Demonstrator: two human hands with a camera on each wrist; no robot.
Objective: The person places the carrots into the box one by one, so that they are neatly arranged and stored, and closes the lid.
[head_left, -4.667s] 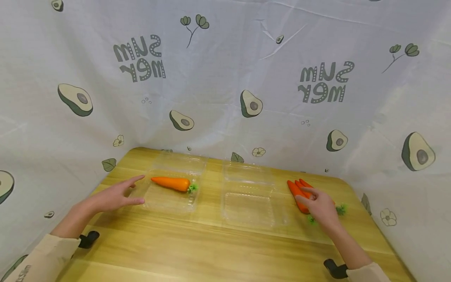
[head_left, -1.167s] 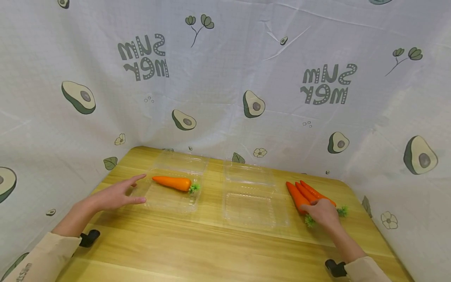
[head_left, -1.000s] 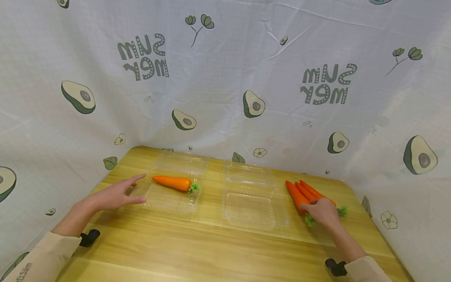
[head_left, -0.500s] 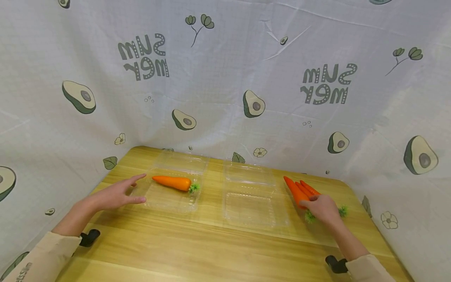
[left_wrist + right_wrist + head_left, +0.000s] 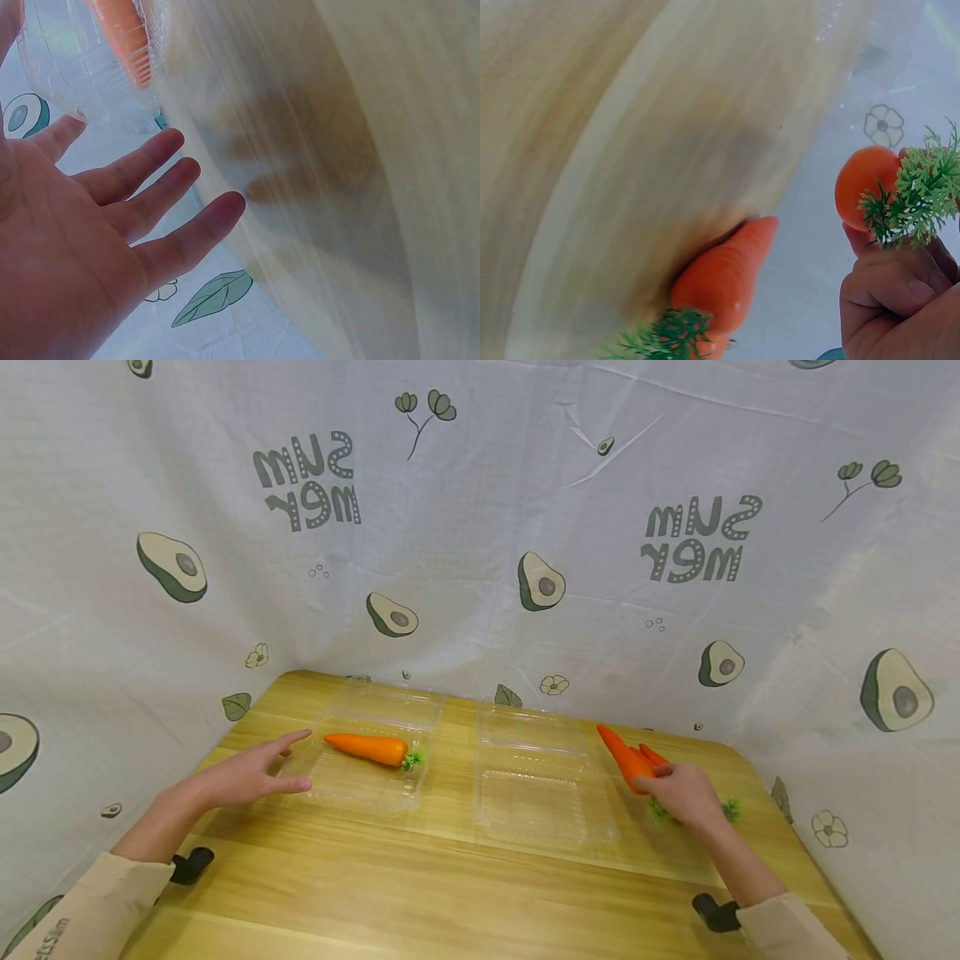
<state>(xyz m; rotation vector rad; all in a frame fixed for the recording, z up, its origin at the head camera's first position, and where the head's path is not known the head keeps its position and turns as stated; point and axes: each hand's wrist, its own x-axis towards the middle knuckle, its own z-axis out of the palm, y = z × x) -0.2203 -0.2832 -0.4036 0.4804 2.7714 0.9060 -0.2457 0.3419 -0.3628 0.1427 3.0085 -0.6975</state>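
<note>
My right hand [image 5: 684,795] pinches an orange carrot [image 5: 624,760] near its thick end, its tip pointing away and to the left. In the right wrist view the held carrot [image 5: 862,184] is off the table, with a green leafy tuft [image 5: 922,187] by the fingers. Other carrots [image 5: 727,281] lie on the table below, partly hidden by the hand in the head view. My left hand [image 5: 240,774], fingers spread and holding nothing, is at the left edge of a clear plastic box [image 5: 360,792]. One carrot [image 5: 367,748] lies in that box.
A second clear plastic box [image 5: 528,806], lid folded back, stands mid-table with nothing visible in it. The wooden table [image 5: 420,885] has a printed curtain [image 5: 465,527] along its back and sides.
Earlier my right hand reached over the carrots and took hold of the leftmost one. It has since raised it and shifted it slightly away and left. The left hand has stayed still.
</note>
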